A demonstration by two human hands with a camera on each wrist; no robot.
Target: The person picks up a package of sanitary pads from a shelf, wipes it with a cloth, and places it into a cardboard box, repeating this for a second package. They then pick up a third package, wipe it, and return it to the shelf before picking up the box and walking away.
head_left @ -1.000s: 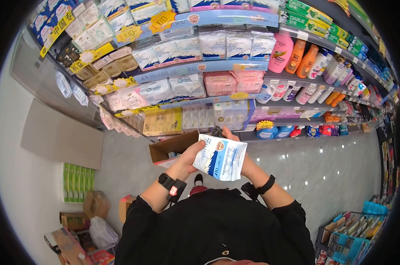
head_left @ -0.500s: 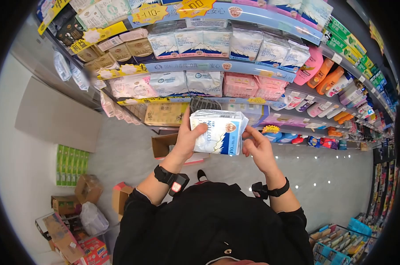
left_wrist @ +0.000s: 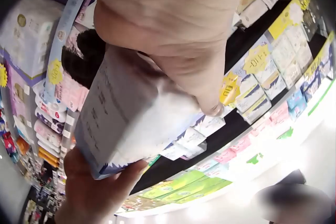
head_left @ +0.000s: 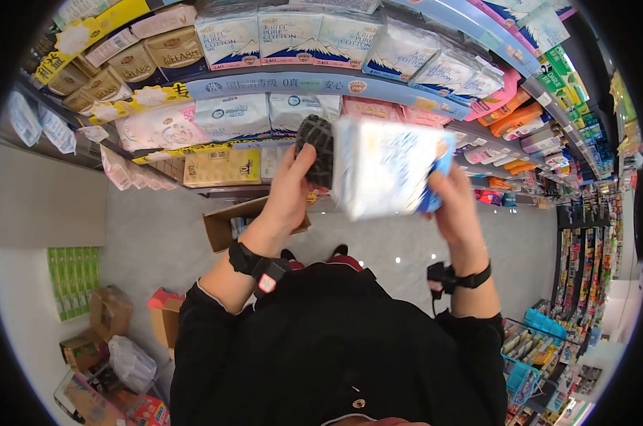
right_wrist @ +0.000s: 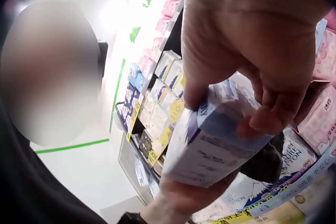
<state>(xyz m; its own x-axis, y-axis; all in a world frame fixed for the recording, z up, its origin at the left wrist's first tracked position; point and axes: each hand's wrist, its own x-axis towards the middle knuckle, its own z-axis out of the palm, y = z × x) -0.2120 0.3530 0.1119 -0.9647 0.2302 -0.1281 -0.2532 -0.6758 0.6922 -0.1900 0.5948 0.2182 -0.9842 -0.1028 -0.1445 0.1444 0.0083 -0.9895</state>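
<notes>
A white and blue pack of sanitary pads (head_left: pixel 389 163), blurred in the head view, is held up before the shelves. My right hand (head_left: pixel 458 209) grips its right end, thumb on the front face. At the pack's left side, my left hand (head_left: pixel 287 188) holds a black, grid-patterned soft thing, perhaps a cloth (head_left: pixel 316 145), thumb over it. In the left wrist view the pack (left_wrist: pixel 123 113) lies under my left hand, the black thing (left_wrist: pixel 84 58) beside it. The right wrist view has the pack's blue end (right_wrist: pixel 226 124) between my right thumb and fingers.
Shelves ahead hold rows of similar packs (head_left: pixel 286 35) and a blue price strip (head_left: pixel 265 84). Bottles (head_left: pixel 517 122) stand to the right. An open cardboard box (head_left: pixel 218 231) is on the floor below the shelves. Boxes and a white plastic bag (head_left: pixel 132 363) lie at the left.
Both hands have raised the pack toward the shelves and turned it. My right hand has taken hold of its right end. The black thing, mostly behind the pack before, now shows at its left.
</notes>
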